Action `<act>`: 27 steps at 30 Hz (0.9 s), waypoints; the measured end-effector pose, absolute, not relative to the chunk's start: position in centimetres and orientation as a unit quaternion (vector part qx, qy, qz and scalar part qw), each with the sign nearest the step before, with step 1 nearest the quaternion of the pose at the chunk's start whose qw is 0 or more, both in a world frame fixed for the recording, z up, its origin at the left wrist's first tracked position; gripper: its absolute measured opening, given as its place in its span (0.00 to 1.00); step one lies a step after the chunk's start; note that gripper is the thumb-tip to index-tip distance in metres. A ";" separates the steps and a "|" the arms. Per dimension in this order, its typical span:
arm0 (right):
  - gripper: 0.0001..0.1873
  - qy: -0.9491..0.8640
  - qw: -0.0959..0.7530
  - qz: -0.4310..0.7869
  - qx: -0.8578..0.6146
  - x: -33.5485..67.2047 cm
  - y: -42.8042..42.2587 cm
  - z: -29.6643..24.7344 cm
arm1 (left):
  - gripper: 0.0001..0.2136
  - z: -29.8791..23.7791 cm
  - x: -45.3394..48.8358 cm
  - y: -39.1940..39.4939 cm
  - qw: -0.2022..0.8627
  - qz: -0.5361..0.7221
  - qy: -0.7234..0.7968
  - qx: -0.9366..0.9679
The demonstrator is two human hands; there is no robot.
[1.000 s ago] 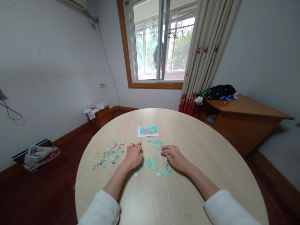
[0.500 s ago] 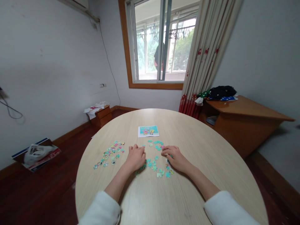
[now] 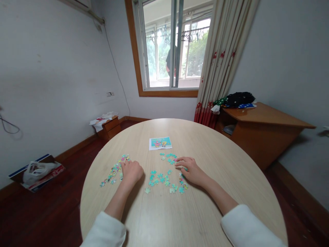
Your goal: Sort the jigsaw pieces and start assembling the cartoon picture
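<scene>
A white bag [image 3: 36, 169] lies on the dark red floor by the left wall, and farther back a small box [image 3: 109, 124] holds papers. A round, pale wood table [image 3: 218, 154] fills the foreground. On its left part sits a pile [image 3: 113, 170] of mixed-colour puzzle pieces. The left hand [image 3: 131, 171] rests at the pile's right edge with its fingers curled under; whether they pinch a piece cannot be told. Teal pieces [image 3: 160, 178] lie scattered between the hands, with a picture card [image 3: 160, 143] beyond them. The right hand [image 3: 191, 171] lies knuckles up, its fingertips on pieces; its grip is hidden. Behind are a window [image 3: 169, 48], a curtain [image 3: 223, 58] and a desk [image 3: 262, 127] bearing clothes [image 3: 238, 98].
</scene>
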State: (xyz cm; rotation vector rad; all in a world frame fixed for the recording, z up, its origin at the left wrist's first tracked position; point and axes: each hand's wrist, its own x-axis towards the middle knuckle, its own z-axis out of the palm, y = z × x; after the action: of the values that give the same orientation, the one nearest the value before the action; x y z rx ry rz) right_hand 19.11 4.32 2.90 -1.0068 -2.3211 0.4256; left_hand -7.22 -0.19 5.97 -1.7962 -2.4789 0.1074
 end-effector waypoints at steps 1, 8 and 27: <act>0.19 -0.870 0.279 0.160 -0.375 19.3 4.3 3.0 | 0.17 6.0 -7.5 -0.2 0.038 0.034 -0.814 -0.579; 0.31 -0.881 0.199 0.188 -0.386 20.1 3.6 4.2 | 0.17 5.7 -7.5 -0.5 0.067 -0.031 -0.806 -0.587; 0.16 -0.852 0.288 0.093 -0.427 18.4 4.3 2.2 | 0.07 5.6 1.0 -3.5 -0.129 -0.103 -0.439 -0.883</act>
State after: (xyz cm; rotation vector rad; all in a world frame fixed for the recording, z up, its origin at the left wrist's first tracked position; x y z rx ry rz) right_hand 18.40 4.27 2.20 -1.1394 -2.2749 0.2487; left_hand 0.99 -3.53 5.56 -3.0277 -1.5062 -0.3537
